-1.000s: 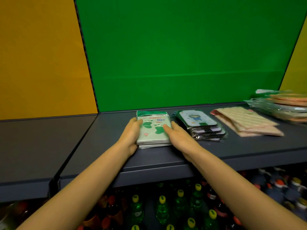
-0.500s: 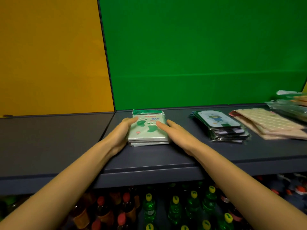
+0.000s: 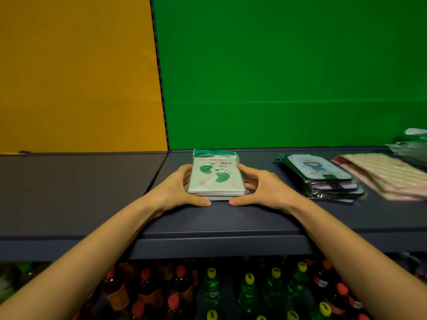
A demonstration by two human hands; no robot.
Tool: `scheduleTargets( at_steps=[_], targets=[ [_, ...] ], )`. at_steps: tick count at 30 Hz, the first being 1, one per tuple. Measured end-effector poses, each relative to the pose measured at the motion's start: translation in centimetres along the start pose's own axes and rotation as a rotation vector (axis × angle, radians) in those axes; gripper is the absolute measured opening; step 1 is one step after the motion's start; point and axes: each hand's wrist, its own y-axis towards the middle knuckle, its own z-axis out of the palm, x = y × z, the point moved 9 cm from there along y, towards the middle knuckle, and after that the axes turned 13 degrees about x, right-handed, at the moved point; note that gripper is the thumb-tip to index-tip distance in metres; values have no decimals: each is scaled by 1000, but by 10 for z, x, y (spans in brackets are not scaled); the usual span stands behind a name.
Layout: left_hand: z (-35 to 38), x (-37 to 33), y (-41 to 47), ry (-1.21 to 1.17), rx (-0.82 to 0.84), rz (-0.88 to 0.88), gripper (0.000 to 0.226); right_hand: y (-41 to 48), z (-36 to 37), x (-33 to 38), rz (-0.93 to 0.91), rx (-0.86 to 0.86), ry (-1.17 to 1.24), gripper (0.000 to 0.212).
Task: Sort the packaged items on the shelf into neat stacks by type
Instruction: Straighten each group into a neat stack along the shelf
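A small stack of pale green packs with green footprints (image 3: 216,177) lies on the dark shelf (image 3: 219,225), near its left end. My left hand (image 3: 176,189) presses against the stack's left side and my right hand (image 3: 261,189) against its right side, with both thumbs along the front edge. To the right lies a stack of dark-rimmed packs with a cartoon figure (image 3: 323,176). Further right sit beige quilted packs (image 3: 388,176), fanned rather than squared.
Clear-wrapped packs (image 3: 413,146) lie at the far right edge. A lower grey shelf (image 3: 76,176) adjoins on the left. Bottles with red and yellow caps (image 3: 231,289) fill the level below. Orange and green panels form the back wall.
The view has shifted left, so the footprint stack now sits centred. My hands moved from lying over the stack's top to gripping its sides, thumbs at the front edge.
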Motion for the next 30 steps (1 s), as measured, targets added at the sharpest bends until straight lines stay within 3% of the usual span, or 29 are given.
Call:
scheduleTargets(
  at_steps=[10, 15, 22, 30],
  targets=[
    [-10, 7, 7, 31, 5, -3, 108, 8, -7, 0, -19, 8, -9, 101],
    [-4, 5, 5, 35, 26, -15, 94, 7, -2, 0, -50, 51, 45, 98],
    [14, -11, -3, 149, 49, 15, 80, 6, 1, -2, -97, 79, 123, 77],
    [11, -6, 1, 86, 59, 51, 74, 9, 1, -5, -109, 87, 105, 77]
  ],
)
